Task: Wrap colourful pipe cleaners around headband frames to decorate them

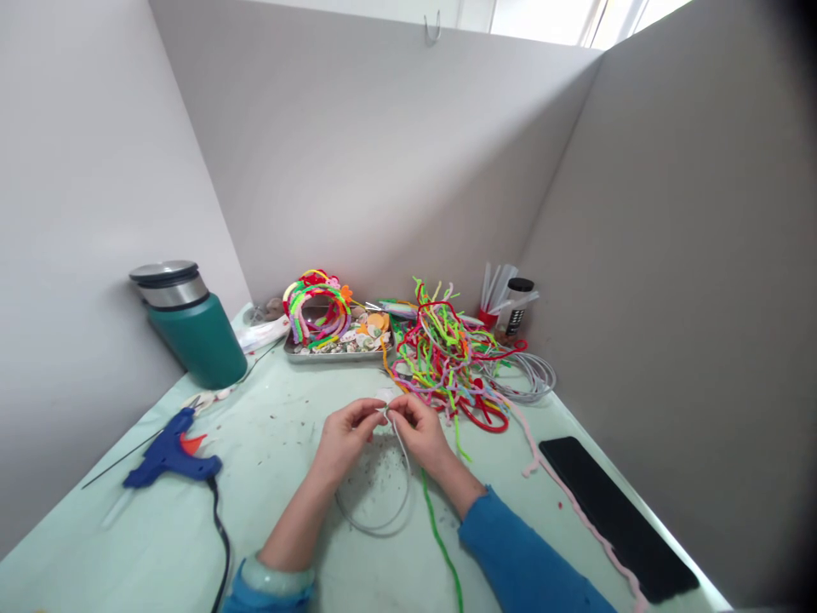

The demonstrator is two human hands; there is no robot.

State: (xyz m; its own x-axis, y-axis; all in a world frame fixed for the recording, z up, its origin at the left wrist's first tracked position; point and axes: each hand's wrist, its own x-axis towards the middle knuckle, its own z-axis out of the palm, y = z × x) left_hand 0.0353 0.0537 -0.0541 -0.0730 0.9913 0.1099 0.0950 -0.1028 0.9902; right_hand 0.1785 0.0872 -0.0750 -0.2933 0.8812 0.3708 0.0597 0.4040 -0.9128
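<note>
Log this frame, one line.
left hand: pinching thin white plastic headband | right hand: pinching same end | green fuzzy pipe cleaner: lying beside | blue glue gun: untouched

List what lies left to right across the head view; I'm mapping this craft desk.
Green flask → blue glue gun → left hand → right hand → white hoops → black phone.

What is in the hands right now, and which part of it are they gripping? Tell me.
Both the left hand and right hand pinch the top end of a white headband, whose loop rests on the table.
</note>
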